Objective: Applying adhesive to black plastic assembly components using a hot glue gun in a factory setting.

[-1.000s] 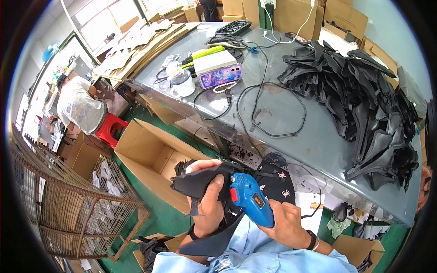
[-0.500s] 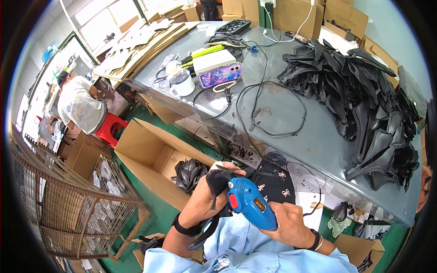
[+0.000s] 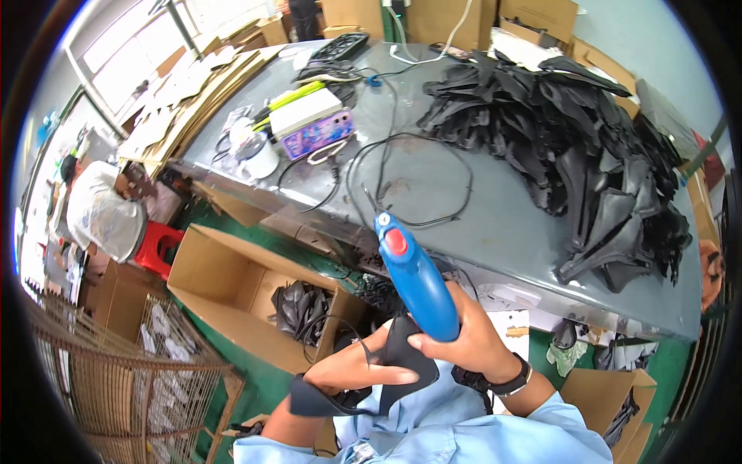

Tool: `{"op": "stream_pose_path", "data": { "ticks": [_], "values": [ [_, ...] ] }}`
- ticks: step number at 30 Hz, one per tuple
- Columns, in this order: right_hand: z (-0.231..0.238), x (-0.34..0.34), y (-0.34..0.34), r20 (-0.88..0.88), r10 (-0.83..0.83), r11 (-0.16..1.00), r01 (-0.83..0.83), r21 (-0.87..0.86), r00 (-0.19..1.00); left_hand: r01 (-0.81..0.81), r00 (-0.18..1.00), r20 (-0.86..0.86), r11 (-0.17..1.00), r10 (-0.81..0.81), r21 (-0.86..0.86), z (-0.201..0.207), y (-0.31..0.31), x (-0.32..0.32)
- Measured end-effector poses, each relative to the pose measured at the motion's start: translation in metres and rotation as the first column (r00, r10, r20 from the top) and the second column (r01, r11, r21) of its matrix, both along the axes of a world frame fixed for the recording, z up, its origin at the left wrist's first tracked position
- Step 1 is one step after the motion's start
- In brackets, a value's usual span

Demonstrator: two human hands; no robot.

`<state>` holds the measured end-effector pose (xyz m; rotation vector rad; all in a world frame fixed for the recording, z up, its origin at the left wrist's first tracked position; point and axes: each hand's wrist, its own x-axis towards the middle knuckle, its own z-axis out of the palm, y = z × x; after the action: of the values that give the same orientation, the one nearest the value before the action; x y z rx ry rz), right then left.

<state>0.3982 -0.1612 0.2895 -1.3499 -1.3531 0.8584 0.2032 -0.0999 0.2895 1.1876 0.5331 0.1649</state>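
My right hand [image 3: 479, 340] is wrapped round blue electric scissors [image 3: 421, 282] with a red button; their thin blades point up and away, over the table's near edge. A soft black moulded piece [image 3: 410, 359] lies just below the tool, held between the thumb and fingers of my left hand [image 3: 352, 367]. A strap-like black strip [image 3: 313, 400] hangs across my left wrist. The right thumb is close to the black piece; whether it touches cannot be made out. The blades are apart from the piece.
A large heap of similar black pieces [image 3: 572, 155] covers the grey table's right side. A looped cable [image 3: 469, 189], phone [image 3: 317, 135] and white mug [image 3: 259, 158] lie left of it. Below stand an open carton [image 3: 209, 271] and wire cage [image 3: 154, 387]. A seated person [image 3: 104, 209] works at far left.
The electric scissors have swung upward and away from my left hand. The left hand has lowered and turned, showing the black piece flat. The whole view has shifted right.
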Motion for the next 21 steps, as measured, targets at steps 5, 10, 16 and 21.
{"op": "stream_pose_path", "data": {
  "ticks": [5, 10, 16, 21],
  "values": [
    [0.009, 0.011, 0.006, -0.326, -0.142, 0.983, 0.093, -0.16, 0.935, -0.148, 0.915, 0.322, 0.944, 0.244, -0.294, -0.05, -0.019, -0.001],
    [0.004, -0.009, 0.002, 0.022, -0.26, 0.964, 0.259, 0.055, 0.965, -0.644, 0.588, 0.319, 0.669, 0.743, -0.372, -0.026, -0.032, 0.037],
    [-0.01, -0.014, -0.026, 0.336, -0.11, 0.993, 0.085, 0.087, 0.935, -0.799, 0.269, 0.504, 0.482, 0.821, -0.359, -0.009, -0.012, 0.028],
    [-0.016, -0.024, -0.036, 0.404, -0.045, 0.997, 0.014, 0.079, 0.914, -0.847, 0.183, 0.621, 0.442, 0.762, -0.294, -0.006, -0.009, 0.021]
  ]
}}
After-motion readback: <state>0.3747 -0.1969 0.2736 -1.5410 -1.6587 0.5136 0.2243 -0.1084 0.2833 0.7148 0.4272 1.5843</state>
